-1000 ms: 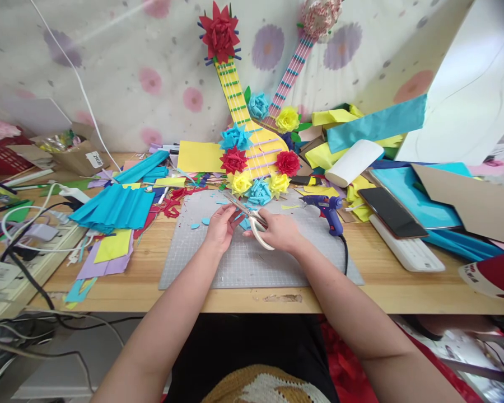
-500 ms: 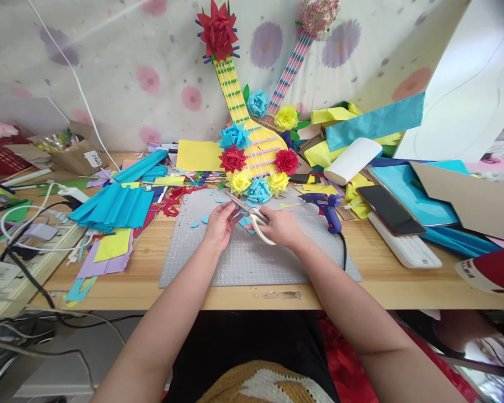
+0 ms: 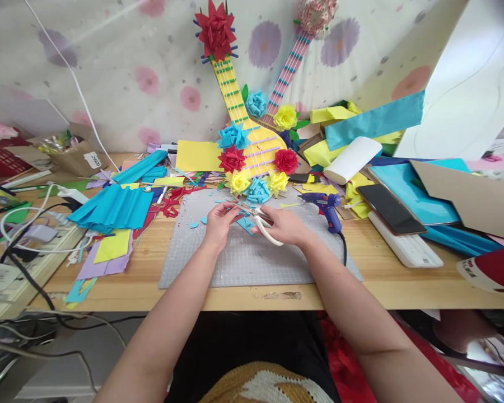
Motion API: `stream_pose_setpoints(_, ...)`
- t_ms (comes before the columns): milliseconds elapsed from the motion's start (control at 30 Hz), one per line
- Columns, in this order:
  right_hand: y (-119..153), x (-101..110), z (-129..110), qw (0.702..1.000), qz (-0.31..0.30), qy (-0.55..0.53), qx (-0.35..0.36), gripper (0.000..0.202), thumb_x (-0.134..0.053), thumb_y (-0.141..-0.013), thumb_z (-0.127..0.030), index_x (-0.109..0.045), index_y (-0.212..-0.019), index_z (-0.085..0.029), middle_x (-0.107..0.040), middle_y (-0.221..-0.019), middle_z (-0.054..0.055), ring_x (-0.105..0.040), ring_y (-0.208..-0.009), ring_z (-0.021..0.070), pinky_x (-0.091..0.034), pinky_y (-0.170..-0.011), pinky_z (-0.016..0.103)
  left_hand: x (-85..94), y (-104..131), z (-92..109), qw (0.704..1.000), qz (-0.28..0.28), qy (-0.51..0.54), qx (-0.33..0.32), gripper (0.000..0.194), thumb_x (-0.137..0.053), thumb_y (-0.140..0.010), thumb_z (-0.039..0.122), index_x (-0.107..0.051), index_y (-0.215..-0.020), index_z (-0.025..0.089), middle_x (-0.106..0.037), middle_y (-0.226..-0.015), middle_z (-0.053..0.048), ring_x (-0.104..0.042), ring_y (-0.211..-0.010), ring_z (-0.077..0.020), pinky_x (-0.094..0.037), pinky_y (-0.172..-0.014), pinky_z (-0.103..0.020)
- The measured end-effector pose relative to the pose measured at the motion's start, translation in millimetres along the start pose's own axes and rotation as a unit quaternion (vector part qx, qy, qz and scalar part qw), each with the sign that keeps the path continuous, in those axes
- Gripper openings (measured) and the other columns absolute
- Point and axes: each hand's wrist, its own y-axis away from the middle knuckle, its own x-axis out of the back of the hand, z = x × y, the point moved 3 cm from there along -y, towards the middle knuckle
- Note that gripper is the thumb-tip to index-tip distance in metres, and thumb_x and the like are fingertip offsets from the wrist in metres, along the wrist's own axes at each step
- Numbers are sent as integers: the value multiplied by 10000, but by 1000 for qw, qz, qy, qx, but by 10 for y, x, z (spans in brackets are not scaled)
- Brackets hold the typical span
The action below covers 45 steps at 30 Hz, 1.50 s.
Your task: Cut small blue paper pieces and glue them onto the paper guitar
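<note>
My left hand [image 3: 219, 225] is closed in a pinch, its fingertips by the scissor blades. A small piece of blue paper [image 3: 246, 223] shows at these fingers, partly hidden. My right hand [image 3: 284, 225] grips white-handled scissors [image 3: 269, 234], their metal blades pointing left toward my left fingertips. Both hands are above a grey cutting mat [image 3: 235, 268]. Small cut blue paper pieces [image 3: 194, 225] lie on the mat left of my hands. Just beyond stands a yellow paper guitar [image 3: 258, 145] trimmed with red, blue and yellow paper flowers.
A blue glue gun [image 3: 325, 208] rests on the mat's right side, its cord running forward. Folded blue crepe paper [image 3: 113, 207] and scraps lie left. Further right are a phone [image 3: 390, 208], a white device [image 3: 407, 246] and a red-and-white cup [image 3: 491, 268]. A power strip [image 3: 29, 268] sits left.
The scissors have turned and their blades now reach less far up past my left fingers. Their white handle has shifted slightly right and my left fingers have moved slightly.
</note>
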Motion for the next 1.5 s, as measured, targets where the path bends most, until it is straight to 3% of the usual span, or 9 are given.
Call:
stream_pose_setpoints(400,-2,1,-16,999,27,22,-11,420,-450,-798,-604,-560,-876,-207,-641,-704,32,-547,-637,167,-234,-540,249,-13,10,2,1000,-12,5,-1,301,-833,-456,281,-617,-626,157,-645,-686,28,-608,-685,-107,-533,-722,-289)
stream_pose_setpoints(667,-4,34,60,999,46,6,-1,481,-476,-749,-684,-550,-778,-209,-593,-639,6,-478,-580,139,-226,-542,247,27,-30,-8,1000,-28,-8,-6,293,-832,-460,286,-633,-626,148,-662,-690,19,-631,-692,-121,-545,-699,-296)
stream_pose_setpoints(833,3,79,149,999,31,7,-5,499,-457,-756,-699,-536,-810,-209,-603,-689,11,-490,-606,146,-241,-545,244,33,-34,4,999,-46,-22,-8,291,-827,-494,306,-635,-649,151,-680,-747,-7,-674,-794,-177,-551,-709,-314)
stream_pose_setpoints(1000,5,53,149,1000,-16,-2,24,499,-468,-751,-694,-525,-870,-213,-624,-737,10,-518,-639,156,-266,-551,237,21,-27,-1,998,-41,-41,-11,310,-834,-455,298,-604,-594,143,-638,-660,20,-627,-671,-121,-561,-698,-318)
stream_pose_setpoints(1500,32,87,173,999,-4,22,42,543,-479,-698,-747,-529,-784,-213,-598,-676,4,-465,-588,136,-241,-536,242,29,-37,0,991,-92,-101,-5,296,-830,-453,305,-651,-621,141,-675,-716,-13,-629,-686,-137,-561,-649,-302)
